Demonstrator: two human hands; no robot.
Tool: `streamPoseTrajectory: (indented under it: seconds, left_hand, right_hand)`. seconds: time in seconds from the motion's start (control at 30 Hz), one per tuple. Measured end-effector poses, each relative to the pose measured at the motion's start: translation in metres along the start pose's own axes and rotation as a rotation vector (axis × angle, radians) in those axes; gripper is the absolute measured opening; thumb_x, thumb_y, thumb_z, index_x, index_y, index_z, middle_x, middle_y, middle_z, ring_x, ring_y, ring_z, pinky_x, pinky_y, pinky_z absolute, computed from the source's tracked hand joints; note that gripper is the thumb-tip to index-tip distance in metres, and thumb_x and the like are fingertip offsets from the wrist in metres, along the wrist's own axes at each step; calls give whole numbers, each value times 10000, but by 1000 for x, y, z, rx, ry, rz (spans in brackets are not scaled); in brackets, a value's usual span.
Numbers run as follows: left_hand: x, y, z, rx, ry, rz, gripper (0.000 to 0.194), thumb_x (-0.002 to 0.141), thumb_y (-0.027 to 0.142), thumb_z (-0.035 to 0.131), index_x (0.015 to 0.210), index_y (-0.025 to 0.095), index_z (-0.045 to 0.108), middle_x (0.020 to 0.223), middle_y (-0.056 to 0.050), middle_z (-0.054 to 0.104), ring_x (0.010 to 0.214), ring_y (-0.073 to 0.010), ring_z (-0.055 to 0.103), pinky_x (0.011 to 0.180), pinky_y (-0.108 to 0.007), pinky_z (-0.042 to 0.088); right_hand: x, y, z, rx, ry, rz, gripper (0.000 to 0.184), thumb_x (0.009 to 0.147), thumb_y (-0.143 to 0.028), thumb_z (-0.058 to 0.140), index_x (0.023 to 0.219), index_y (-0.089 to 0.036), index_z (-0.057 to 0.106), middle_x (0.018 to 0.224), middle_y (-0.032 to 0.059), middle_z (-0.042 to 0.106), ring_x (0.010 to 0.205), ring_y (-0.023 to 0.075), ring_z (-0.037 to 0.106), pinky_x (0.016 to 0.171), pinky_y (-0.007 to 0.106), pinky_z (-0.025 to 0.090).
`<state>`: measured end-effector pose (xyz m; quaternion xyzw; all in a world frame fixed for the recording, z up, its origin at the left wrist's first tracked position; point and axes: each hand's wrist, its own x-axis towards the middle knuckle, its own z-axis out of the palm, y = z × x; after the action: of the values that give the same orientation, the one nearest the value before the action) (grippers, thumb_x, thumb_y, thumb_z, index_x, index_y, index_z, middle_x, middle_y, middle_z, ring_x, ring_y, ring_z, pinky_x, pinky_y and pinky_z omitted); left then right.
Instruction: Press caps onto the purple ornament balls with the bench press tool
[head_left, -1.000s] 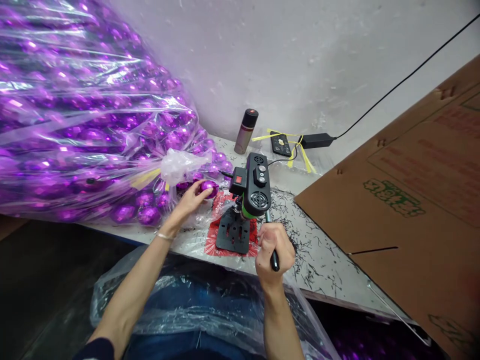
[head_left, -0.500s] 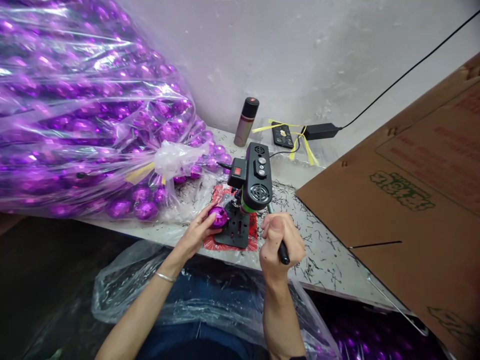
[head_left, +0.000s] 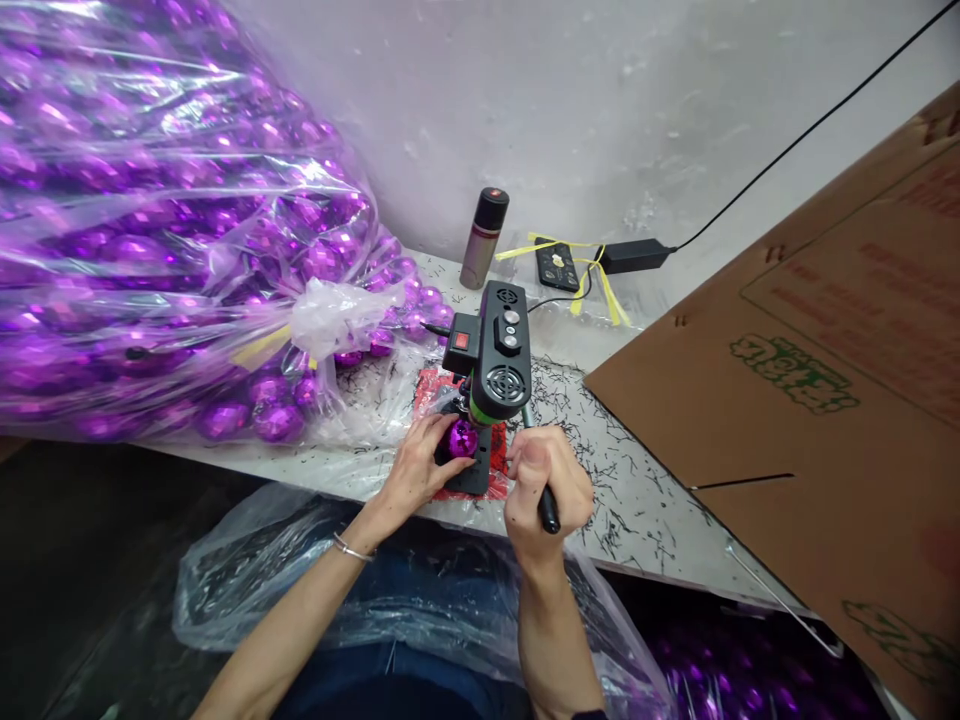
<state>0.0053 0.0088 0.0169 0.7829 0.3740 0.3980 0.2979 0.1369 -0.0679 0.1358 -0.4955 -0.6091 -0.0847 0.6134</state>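
Note:
Between the thumb and fingers of my left hand (head_left: 420,462) is a shiny purple bauble (head_left: 463,438), held just under the head of a small black bench drill press (head_left: 504,345). The press has a green band below its head and a red switch on its side box. Its slotted black base plate (head_left: 472,480) lies partly hidden beneath my left hand and the bauble. On the right, my right hand (head_left: 549,490) is closed in a fist around the press's lever handle (head_left: 550,512), whose black grip end pokes out below the fingers.
A big clear bag of purple baubles (head_left: 150,250) fills the left. Behind the press stand a dark-capped bottle (head_left: 484,240), a phone (head_left: 556,264) and a black power adapter (head_left: 636,256). A cardboard box (head_left: 810,400) leans at right. Dark shavings litter the table (head_left: 607,480).
My left hand has moved right, bringing the bauble from beside the base plate to under the press head. My right hand still grips the lever. The whole view has shifted slightly.

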Motion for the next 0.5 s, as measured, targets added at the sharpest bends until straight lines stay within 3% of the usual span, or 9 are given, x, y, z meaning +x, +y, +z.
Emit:
streamPoseTrajectory:
  seconds: [0.27, 0.5]
  left_hand:
    - [-4, -5, 17, -17, 24, -16, 610, 875, 458, 752, 1402, 212, 567, 1353, -147, 643, 1276, -316, 614, 1083, -488, 508]
    - [-7, -7, 19, -34, 42, -27, 587, 875, 468, 751, 1374, 209, 582, 1325, -147, 680, 1255, -321, 640, 1079, -503, 511]
  right_hand:
    - [-3, 0, -2, -29, -23, -20, 271, 981, -96, 462, 742, -208, 521, 683, -4, 559, 648, 117, 545, 609, 273, 416]
    - [-25, 13, 4, -35, -12, -49, 274, 1006, -148, 440, 749, -213, 508, 704, -7, 571, 661, 117, 560, 613, 262, 438]
